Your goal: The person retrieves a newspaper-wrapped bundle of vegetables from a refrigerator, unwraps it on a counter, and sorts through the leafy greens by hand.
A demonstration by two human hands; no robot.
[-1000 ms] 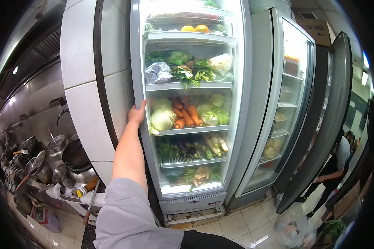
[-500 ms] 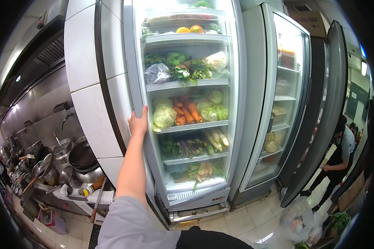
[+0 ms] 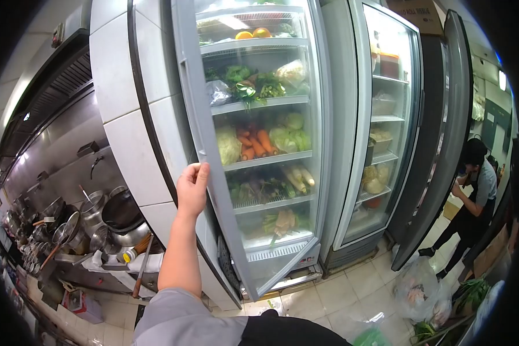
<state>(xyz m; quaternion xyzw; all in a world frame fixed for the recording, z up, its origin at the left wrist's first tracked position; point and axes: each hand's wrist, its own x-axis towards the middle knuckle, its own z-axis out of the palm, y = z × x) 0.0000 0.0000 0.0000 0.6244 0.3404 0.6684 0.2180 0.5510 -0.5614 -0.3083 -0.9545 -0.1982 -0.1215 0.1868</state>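
Note:
My left hand (image 3: 192, 187) grips the left edge of the glass fridge door (image 3: 218, 190), with the thumb up and the fingers curled behind the frame. The door stands partly open, swung out toward me at its left side. Through the glass I see oranges (image 3: 261, 33) on an upper shelf, leafy greens (image 3: 259, 86) below them, then carrots (image 3: 265, 142) between a pale cabbage (image 3: 229, 145) and more green heads. White radishes (image 3: 294, 178) lie on a lower shelf. My right hand is out of view.
A second glass-door fridge (image 3: 380, 132) stands to the right. Woks and pots (image 3: 123, 210) crowd the stove at left. Plastic bags (image 3: 418, 288) sit on the floor at right, near a person in a dark apron (image 3: 477, 196). A white tiled wall (image 3: 138, 132) borders the fridge.
The fridge door has come open, its left edge pulled toward me by my left hand. The person at right has raised their hands toward their head. My view has shifted slightly.

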